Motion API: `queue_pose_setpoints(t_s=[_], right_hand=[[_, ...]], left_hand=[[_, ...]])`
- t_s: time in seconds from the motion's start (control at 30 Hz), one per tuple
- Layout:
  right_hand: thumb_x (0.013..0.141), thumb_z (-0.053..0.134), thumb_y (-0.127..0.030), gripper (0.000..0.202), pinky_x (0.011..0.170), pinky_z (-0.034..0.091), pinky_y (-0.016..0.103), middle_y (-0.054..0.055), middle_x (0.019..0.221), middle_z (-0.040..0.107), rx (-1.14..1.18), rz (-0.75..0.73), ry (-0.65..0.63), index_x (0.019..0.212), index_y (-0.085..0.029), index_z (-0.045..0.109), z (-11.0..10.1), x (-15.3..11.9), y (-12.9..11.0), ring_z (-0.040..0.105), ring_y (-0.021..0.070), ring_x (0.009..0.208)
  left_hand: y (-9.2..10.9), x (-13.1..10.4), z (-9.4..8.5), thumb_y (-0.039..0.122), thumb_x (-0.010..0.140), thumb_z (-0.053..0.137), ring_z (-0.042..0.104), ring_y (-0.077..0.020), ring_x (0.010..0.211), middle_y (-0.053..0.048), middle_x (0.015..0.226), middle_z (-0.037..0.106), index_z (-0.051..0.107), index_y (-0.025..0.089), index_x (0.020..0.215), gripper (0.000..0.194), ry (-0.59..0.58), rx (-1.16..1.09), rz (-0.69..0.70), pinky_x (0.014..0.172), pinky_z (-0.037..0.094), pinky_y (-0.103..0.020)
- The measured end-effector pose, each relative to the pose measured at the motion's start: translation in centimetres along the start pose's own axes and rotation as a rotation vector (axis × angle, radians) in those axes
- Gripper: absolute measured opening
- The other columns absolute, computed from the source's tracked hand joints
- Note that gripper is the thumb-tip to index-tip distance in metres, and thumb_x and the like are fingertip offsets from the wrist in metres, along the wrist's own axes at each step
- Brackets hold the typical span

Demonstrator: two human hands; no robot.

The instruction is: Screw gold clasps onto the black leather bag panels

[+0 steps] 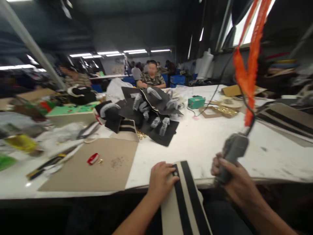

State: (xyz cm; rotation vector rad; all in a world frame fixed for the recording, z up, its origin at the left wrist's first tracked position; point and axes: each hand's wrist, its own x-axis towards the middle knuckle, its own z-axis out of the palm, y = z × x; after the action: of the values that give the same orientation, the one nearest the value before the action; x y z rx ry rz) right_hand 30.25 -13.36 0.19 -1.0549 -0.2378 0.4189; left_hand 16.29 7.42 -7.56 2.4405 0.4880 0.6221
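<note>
My right hand is wrapped round a grey electric screwdriver, slightly blurred, with its black cable and an orange strap running up from it. The tool is upright above the table's front edge, apart from the panel; its lower tip is hidden or smeared. My left hand grips the far end of a beige panel with two black stripes, fingers closed over its top. By the thumb, a small shiny metal dot shows on one stripe. The panel reaches from the table edge down toward my lap.
A heap of black panels with plastic-wrapped parts lies mid-table. Brown cardboard at left bears a red ring-shaped piece. A green box, a tray of gold pieces and striped panels are right. Another person sits opposite.
</note>
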Motion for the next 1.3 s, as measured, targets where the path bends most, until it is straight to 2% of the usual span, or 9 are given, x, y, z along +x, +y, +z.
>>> queue_pose_setpoints(t_s=[0.1,0.23,0.33,0.5,0.77,0.97,1.1,1.23,1.3], right_hand=[[0.078,0.091,-0.045,0.04,0.053,0.045,0.024,-0.004,0.061,0.056,-0.059,-0.059,0.008,0.085,-0.019,0.063,2.6,1.4,1.4,0.051,0.0109,0.052],[0.086,0.085,-0.044,0.035,0.058,0.048,0.027,-0.001,0.059,0.061,-0.183,-0.112,-0.119,0.079,-0.018,0.062,6.3,2.3,4.0,0.057,0.0141,0.055],[0.088,0.082,-0.042,0.033,0.058,0.05,0.028,-0.001,0.059,0.061,-0.226,-0.103,-0.208,0.076,-0.018,0.063,7.5,2.6,5.3,0.059,0.0152,0.056],[0.088,0.081,-0.041,0.03,0.059,0.049,0.029,0.0,0.066,0.063,-0.31,-0.134,-0.215,0.076,-0.018,0.065,8.0,3.5,7.0,0.059,0.0151,0.059],[0.092,0.076,-0.037,0.027,0.061,0.049,0.029,0.001,0.068,0.062,-0.392,-0.165,-0.28,0.075,-0.018,0.064,7.8,3.8,8.8,0.058,0.0152,0.061],[0.092,0.074,-0.038,0.028,0.06,0.05,0.029,0.0,0.068,0.06,-0.417,-0.202,-0.296,0.075,-0.02,0.062,7.5,3.8,9.0,0.057,0.0155,0.061],[0.091,0.071,-0.034,0.024,0.061,0.051,0.031,0.001,0.069,0.06,-0.468,-0.226,-0.396,0.076,-0.021,0.06,7.7,4.0,8.9,0.057,0.0161,0.061],[0.089,0.071,-0.032,0.025,0.057,0.05,0.029,0.0,0.065,0.057,-0.472,-0.234,-0.497,0.072,-0.021,0.055,8.3,3.6,8.0,0.056,0.016,0.058],[0.086,0.074,-0.033,0.026,0.055,0.051,0.028,0.001,0.064,0.056,-0.507,-0.252,-0.514,0.07,-0.021,0.057,7.8,3.3,7.8,0.057,0.017,0.058]], left_hand=[[-0.3,0.8,-0.2,0.028,0.081,0.087,0.064,-0.0316,0.124,-0.001,0.123,0.079,0.081,0.03,0.107,0.027,-0.03,0.015,0.031,0.112,0.047,-0.058],[-0.3,0.6,0.1,0.03,0.082,0.087,0.064,-0.0301,0.126,0.001,0.125,0.078,0.08,0.032,0.109,0.029,-0.03,0.047,0.044,0.111,0.049,-0.054],[-0.2,0.6,0.1,0.032,0.081,0.087,0.063,-0.0295,0.126,0.001,0.125,0.078,0.08,0.034,0.109,0.029,-0.032,0.062,0.042,0.111,0.049,-0.054],[-0.3,0.8,0.0,0.031,0.082,0.087,0.063,-0.0301,0.126,0.001,0.125,0.078,0.08,0.033,0.106,0.025,-0.034,0.046,0.022,0.111,0.048,-0.054],[-0.7,0.5,0.4,0.033,0.081,0.088,0.062,-0.03,0.128,0.003,0.126,0.076,0.077,0.036,0.113,0.034,-0.04,0.017,0.037,0.113,0.045,-0.054],[-0.6,0.6,0.3,0.032,0.083,0.086,0.061,-0.0303,0.128,0.003,0.126,0.076,0.078,0.036,0.111,0.029,-0.049,0.008,0.037,0.112,0.044,-0.054],[-1.0,0.6,0.5,0.03,0.087,0.081,0.06,-0.0312,0.128,0.003,0.126,0.077,0.079,0.036,0.11,0.024,-0.059,0.001,0.012,0.111,0.044,-0.055],[-0.3,-0.3,0.2,0.029,0.087,0.079,0.058,-0.0287,0.13,0.009,0.128,0.076,0.077,0.04,0.11,0.025,-0.055,-0.035,-0.051,0.112,0.042,-0.056],[0.0,-1.0,0.5,0.037,0.084,0.082,0.06,-0.0278,0.127,0.012,0.125,0.077,0.076,0.043,0.11,0.027,-0.038,-0.045,-0.06,0.11,0.043,-0.054]])
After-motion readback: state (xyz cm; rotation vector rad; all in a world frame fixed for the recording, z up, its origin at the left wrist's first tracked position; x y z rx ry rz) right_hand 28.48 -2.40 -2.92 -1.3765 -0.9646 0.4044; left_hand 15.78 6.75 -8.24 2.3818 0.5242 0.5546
